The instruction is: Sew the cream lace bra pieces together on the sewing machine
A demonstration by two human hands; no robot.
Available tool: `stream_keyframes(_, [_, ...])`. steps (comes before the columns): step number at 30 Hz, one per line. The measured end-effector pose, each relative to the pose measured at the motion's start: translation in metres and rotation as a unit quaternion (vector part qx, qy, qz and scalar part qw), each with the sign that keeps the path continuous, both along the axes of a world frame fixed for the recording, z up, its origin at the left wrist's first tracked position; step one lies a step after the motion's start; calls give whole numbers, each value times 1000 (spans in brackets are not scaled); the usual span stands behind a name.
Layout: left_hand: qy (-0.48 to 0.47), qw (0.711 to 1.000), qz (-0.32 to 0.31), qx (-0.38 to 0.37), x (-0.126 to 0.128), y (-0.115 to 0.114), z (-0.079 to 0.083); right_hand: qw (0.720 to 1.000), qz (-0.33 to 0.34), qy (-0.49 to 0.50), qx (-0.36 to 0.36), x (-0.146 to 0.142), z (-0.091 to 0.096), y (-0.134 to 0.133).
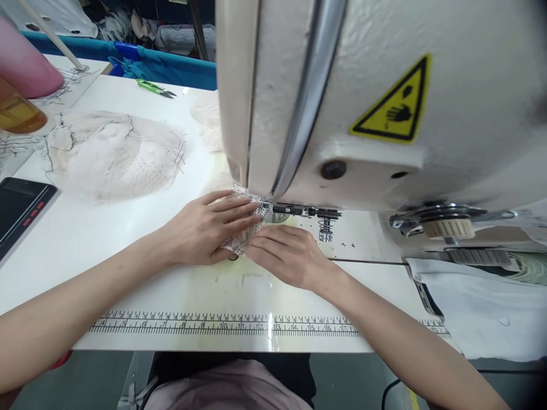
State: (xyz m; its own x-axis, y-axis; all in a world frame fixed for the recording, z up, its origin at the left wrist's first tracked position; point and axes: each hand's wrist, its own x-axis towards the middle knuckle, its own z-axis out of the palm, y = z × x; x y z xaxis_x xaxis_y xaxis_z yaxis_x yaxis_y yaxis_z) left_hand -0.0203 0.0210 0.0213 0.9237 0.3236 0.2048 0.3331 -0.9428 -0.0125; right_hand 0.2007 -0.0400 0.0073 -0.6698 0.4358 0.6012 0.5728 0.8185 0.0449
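A small piece of white dotted lace fabric point(236, 244) lies on the table at the needle area of a sewing machine point(376, 176). My left hand point(205, 225) rests flat on the fabric, fingers stretched toward the presser foot point(269, 206). Close in front of the foot, my right hand point(288, 253) has its fingers pressed together on the fabric's near right edge. Both hands cover much of the lace, and the machine head hides its far part.
Left of the machine lies a pale lace piece point(115, 156) with loose dark threads. Green thread snips point(154, 88) lie behind it. A black phone-like device point(23, 208), a pink thread cone point(25, 62) and white cloth point(470, 307) are around. A ruler strip point(222, 327) runs along the front edge.
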Motion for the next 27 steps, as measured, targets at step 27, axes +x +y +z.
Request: stream_keyframes(27, [-16, 997, 59, 43, 15, -17, -7, 992, -82, -55, -83, 25, -3, 2])
